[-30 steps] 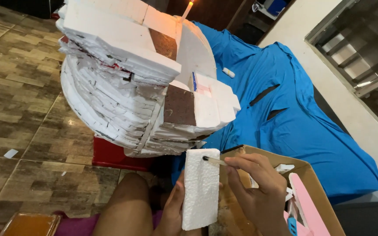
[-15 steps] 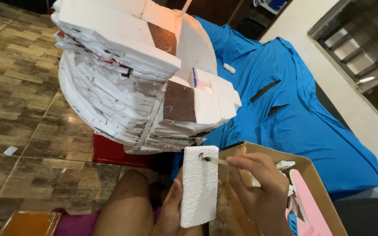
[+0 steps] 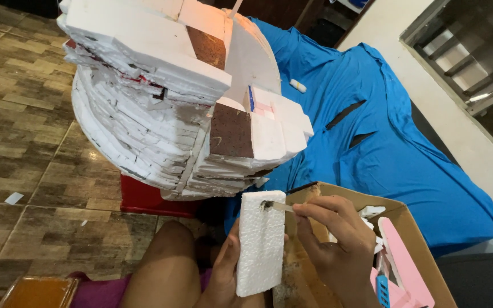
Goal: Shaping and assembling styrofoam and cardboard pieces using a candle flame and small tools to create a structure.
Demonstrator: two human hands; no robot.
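Left hand (image 3: pixel 223 274) wrapped around an upright white foam slab (image 3: pixel 262 242), low in view above the knee. Right hand (image 3: pixel 338 245) fingers pinched narrow on a thin stick (image 3: pixel 278 206), its dark tip touching the slab's top corner. Best held steady, dabbed lightly. Behind stood a layered foam model (image 3: pixel 172 97) on tiled floor (image 3: pixel 18 131), blue cloth (image 3: pixel 383 142), cardboard box (image 3: pixel 417 239) alongside.

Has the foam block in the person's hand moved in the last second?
No. The foam block stays beside the cardboard box, held in the left hand.
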